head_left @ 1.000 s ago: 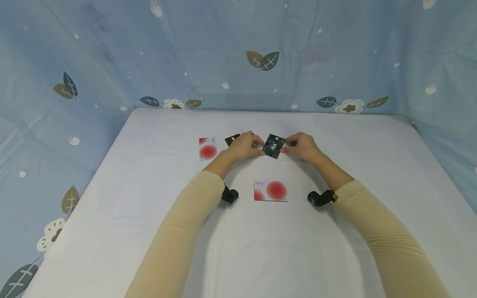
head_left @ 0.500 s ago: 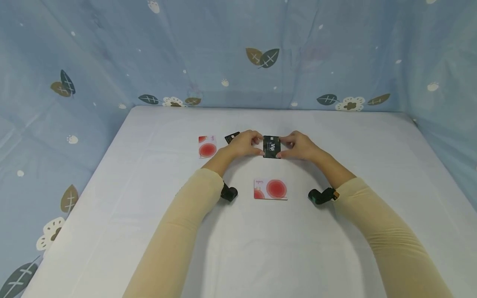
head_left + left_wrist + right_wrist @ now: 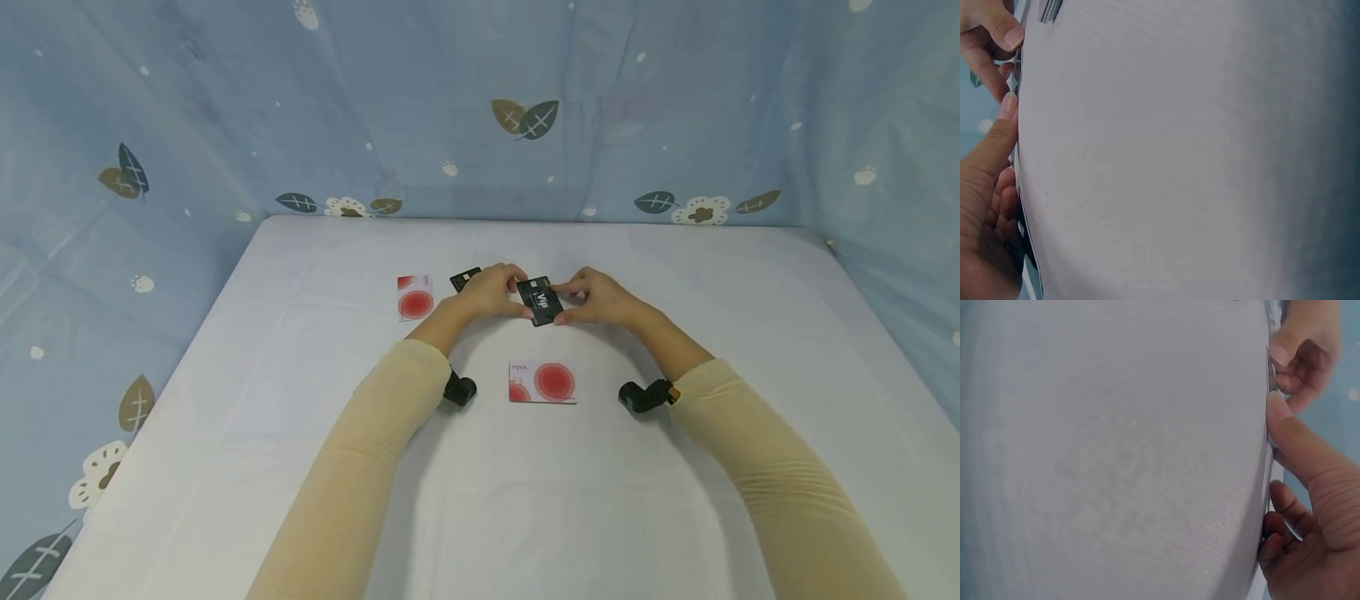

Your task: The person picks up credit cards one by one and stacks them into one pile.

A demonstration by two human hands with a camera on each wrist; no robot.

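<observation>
A black card with "VIP" lettering [image 3: 540,301] lies turned at an angle between the two hands in the head view. My left hand [image 3: 491,292] holds it from the left, thumb at the lower left edge and forefinger near the upper corner. From the other side my right hand [image 3: 600,298] pinches it between thumb and forefinger. Both wrist views see the hands nearly level with the tabletop, so the card shows there only as a thin edge. Another black card [image 3: 462,278] lies partly hidden behind the left hand.
Left of the hands is a white card with red circles [image 3: 415,300]. Nearer the body sits a similar red-and-white card stack [image 3: 542,382], its edges layered in the left wrist view. The white table [image 3: 480,517] ends at a blue patterned curtain [image 3: 420,108].
The VIP card has rotated between the fingers, from tilted one way, through square, to tilted the other way, and shifted slightly left. The other cards stay put.
</observation>
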